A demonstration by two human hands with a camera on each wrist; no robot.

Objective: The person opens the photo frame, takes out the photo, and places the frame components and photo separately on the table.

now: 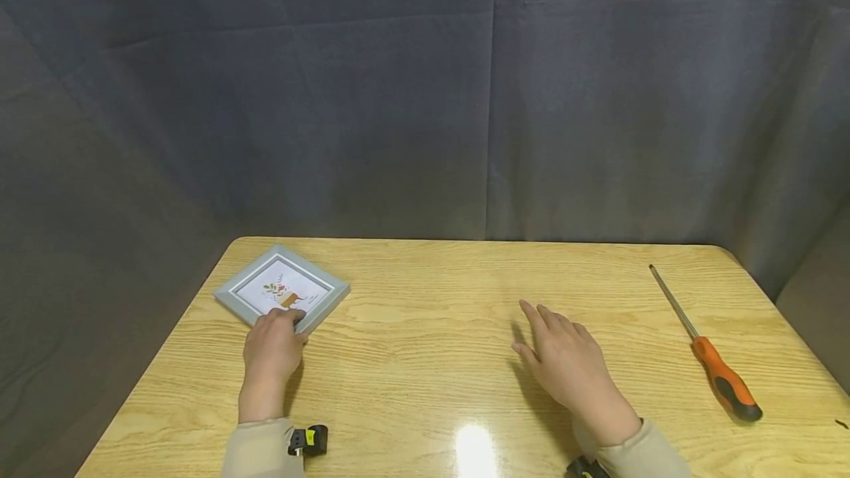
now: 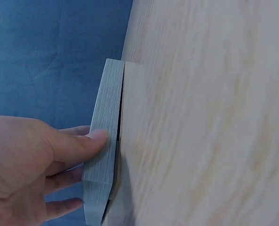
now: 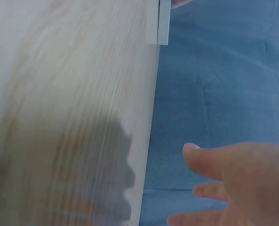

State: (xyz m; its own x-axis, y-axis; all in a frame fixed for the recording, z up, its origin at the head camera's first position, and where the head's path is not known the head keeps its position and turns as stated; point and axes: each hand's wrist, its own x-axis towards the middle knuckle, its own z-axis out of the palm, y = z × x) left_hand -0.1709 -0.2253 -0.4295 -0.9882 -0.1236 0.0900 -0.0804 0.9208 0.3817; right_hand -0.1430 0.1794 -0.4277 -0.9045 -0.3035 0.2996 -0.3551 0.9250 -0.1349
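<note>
A grey picture frame (image 1: 330, 299) lies face up at the far left of the table, turned cornerwise, with a deer-and-leaves print behind its white inner border. My left hand (image 1: 271, 345) holds it at the near corner. In the left wrist view the thumb (image 2: 98, 136) presses the outer side of the frame (image 2: 106, 94), while the other fingers reach over its face, partly hidden. My right hand (image 1: 567, 360) hovers above the table with fingers spread and nothing in them; its shadow falls on the wood in the right wrist view.
A long screwdriver (image 1: 720, 375) with an orange and black handle lies on the right side of the wooden table (image 1: 412, 360). Dark curtains (image 1: 398, 94) hang behind the table's far edge and along its sides. A small dark bit (image 1: 841, 424) lies at the right edge.
</note>
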